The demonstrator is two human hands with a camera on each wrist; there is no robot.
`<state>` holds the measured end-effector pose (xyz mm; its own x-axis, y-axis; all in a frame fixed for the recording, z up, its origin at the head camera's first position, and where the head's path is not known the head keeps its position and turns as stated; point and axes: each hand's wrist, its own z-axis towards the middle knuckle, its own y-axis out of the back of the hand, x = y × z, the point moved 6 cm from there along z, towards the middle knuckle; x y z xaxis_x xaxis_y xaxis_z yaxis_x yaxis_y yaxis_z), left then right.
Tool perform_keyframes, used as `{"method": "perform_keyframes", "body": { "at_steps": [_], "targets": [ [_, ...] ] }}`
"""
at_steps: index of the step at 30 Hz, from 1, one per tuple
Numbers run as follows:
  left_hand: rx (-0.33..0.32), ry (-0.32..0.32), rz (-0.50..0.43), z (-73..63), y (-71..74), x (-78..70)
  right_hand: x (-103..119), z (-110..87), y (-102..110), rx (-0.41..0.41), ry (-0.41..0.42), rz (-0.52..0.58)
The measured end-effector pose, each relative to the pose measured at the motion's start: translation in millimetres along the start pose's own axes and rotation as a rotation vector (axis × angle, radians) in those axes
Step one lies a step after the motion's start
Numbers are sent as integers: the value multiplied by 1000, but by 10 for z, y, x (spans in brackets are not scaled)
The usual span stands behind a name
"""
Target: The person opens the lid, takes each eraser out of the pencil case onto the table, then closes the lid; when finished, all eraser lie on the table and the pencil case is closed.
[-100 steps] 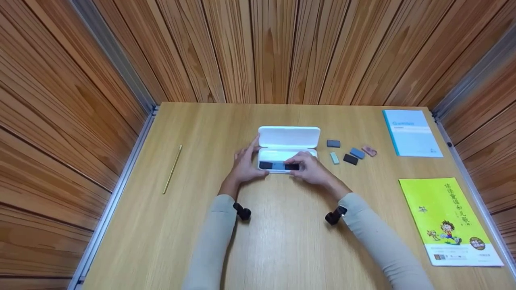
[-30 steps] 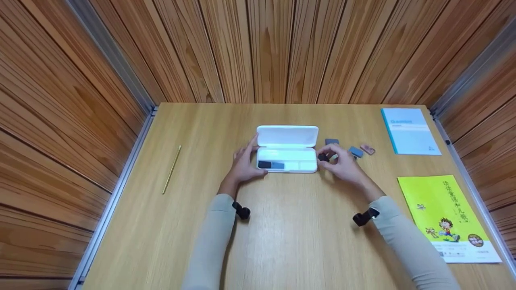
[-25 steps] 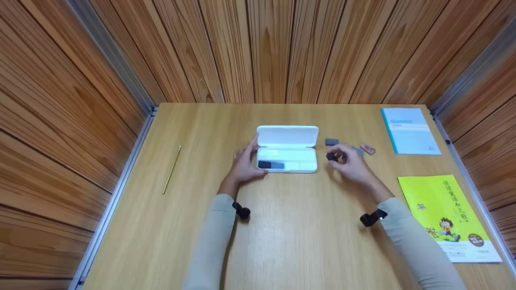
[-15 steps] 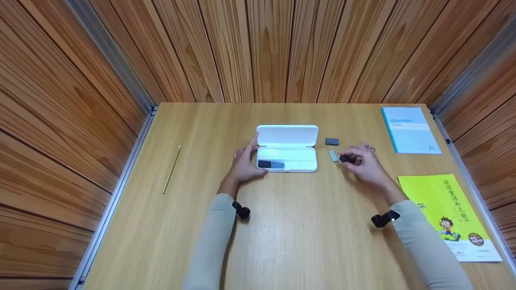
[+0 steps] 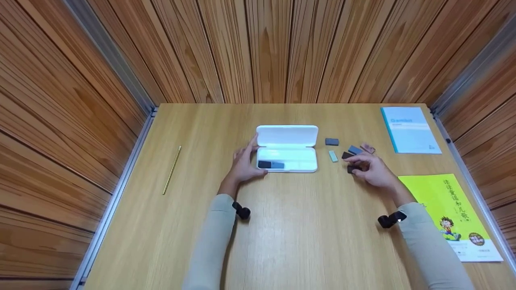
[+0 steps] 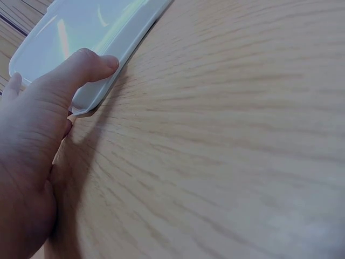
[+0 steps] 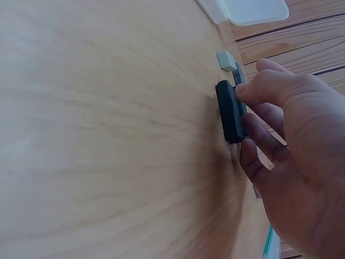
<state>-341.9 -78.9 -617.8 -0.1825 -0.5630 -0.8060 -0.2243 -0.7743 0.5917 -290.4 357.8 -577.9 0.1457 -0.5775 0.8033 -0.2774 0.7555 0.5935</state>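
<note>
In the head view a white pencil case (image 5: 300, 155) lies with its lid raised, a black eraser (image 5: 264, 164) and a grey-blue eraser (image 5: 278, 165) in its near left part. My left hand (image 5: 244, 165) holds the case's left end; in the left wrist view the thumb (image 6: 89, 67) lies along the near rim. Right of the case, my right hand (image 5: 373, 171) pinches another black eraser (image 7: 229, 110) low over the table. Just beyond those fingers sit a dark eraser (image 5: 346, 155), a blue eraser (image 5: 354, 150) and a pinkish eraser (image 5: 367, 148), partly covered by the hand.
A dark grey eraser (image 5: 332, 141) and a pale green eraser (image 5: 333, 156) lie between case and right hand. Two booklets, one light blue (image 5: 411, 131) and one yellow-green (image 5: 439, 201), are at the right. A thin gold stick (image 5: 172, 170) lies at the left.
The right hand has taken a black eraser out of the case and carried it right, to the near side of the loose erasers. The left hand stays at the case.
</note>
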Motion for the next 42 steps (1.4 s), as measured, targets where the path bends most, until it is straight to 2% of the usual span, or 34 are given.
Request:
{"method": "perform_keyframes", "body": {
  "at_steps": [8, 11, 16, 19, 26, 33, 42],
  "targets": [
    [1, 1, 6, -4, 0, 5, 4, 4, -9, 2, 4, 11],
    [2, 10, 5, -5, -3, 10, 67, 14, -1, -7, -3, 14],
    [-4, 14, 0, -3, 5, 4, 245, 67, -56, 3, 53, -4],
    [-5, 12, 1, -2, 7, 2, 342, 116, -138, 22, 90, -36],
    [-10, 21, 2, -2, -9, 11, 515, 222, -362, 84, 91, -50],
    [-7, 23, -10, -7, -13, 6, 696, 346, -589, 85, 126, -86],
    [1, 12, -11, -15, -1, -11, 904, 472, -865, 144, 131, -69]
  ]
}}
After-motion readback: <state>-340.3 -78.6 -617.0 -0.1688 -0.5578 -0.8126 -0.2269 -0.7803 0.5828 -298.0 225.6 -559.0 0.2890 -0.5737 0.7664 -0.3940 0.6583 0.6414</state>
